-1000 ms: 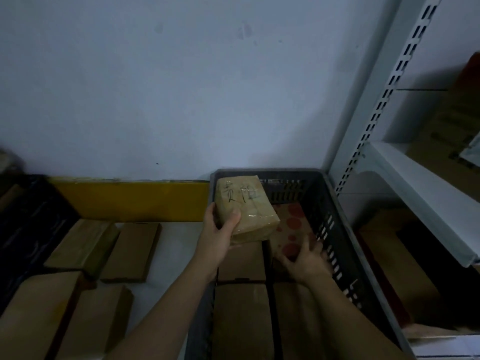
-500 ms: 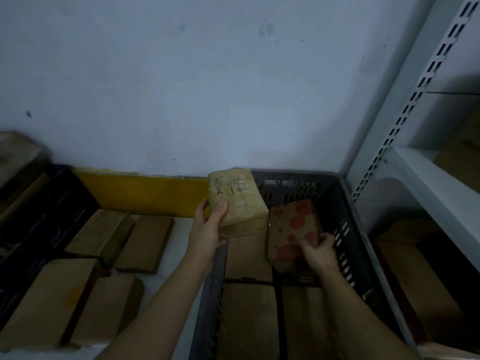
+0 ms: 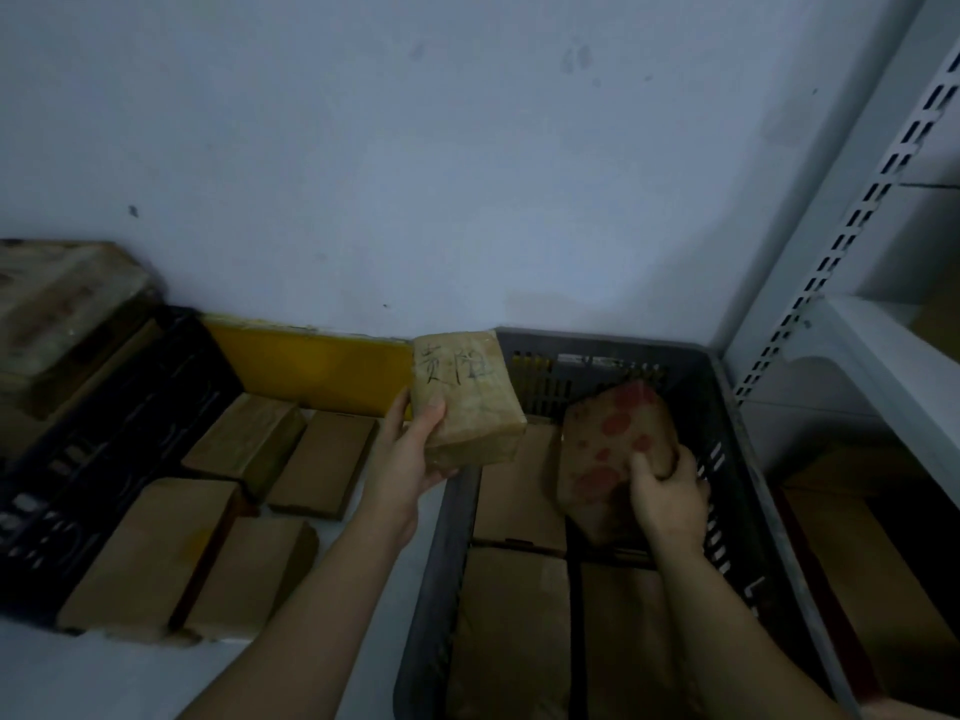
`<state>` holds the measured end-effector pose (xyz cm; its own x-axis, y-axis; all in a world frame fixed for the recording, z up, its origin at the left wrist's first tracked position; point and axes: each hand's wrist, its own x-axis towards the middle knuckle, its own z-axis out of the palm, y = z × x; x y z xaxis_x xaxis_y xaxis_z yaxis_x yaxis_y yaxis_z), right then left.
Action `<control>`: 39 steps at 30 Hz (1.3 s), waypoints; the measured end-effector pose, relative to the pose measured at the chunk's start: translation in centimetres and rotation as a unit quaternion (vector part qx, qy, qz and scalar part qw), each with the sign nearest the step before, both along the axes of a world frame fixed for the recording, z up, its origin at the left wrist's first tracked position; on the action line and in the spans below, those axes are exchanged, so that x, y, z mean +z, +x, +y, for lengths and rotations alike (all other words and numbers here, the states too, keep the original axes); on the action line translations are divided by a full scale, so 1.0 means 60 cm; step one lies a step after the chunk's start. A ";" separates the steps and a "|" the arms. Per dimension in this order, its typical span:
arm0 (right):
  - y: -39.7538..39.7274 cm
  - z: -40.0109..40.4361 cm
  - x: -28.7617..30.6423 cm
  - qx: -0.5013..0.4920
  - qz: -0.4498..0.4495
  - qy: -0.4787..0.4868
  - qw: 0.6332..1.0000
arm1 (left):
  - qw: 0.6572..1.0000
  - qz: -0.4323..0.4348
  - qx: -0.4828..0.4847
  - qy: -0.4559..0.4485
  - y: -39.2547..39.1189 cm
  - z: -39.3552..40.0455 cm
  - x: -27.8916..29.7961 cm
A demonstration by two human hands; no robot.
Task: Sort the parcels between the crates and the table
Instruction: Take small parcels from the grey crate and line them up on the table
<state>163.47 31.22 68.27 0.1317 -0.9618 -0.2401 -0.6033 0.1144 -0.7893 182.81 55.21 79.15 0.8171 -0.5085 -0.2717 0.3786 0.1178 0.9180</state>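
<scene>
My left hand grips a tan taped parcel with black handwriting on top, held over the left rim of the grey crate. My right hand is closed on the lower right edge of a brown parcel with red spots, tilted up inside the crate. Several plain brown parcels lie flat on the crate's floor below both hands. More brown parcels lie in rows on the white table to the left.
A black crate stands at the far left with a pale bundle on top. A yellow board leans on the wall behind the table. White metal shelving rises at the right, with boxes beneath it.
My right hand went from resting flat in the crate to gripping the red-spotted parcel and tilting it up. The handwritten parcel in my left hand shifted slightly left, toward the crate's rim.
</scene>
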 end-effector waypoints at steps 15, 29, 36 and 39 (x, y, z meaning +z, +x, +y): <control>0.189 0.229 0.265 0.101 -0.318 -0.065 0.940 | 0.992 0.032 0.121 -0.007 0.114 0.205 -0.042; 0.367 0.402 0.063 0.069 -0.122 0.011 0.990 | 0.996 0.051 0.036 0.069 0.198 0.435 -0.114; 0.374 0.367 -0.063 0.046 -0.050 0.071 0.995 | 0.995 0.047 -0.016 0.086 0.201 0.428 -0.133; 0.386 0.344 -0.099 0.052 -0.025 0.099 0.993 | 0.994 0.052 -0.025 0.094 0.200 0.411 -0.147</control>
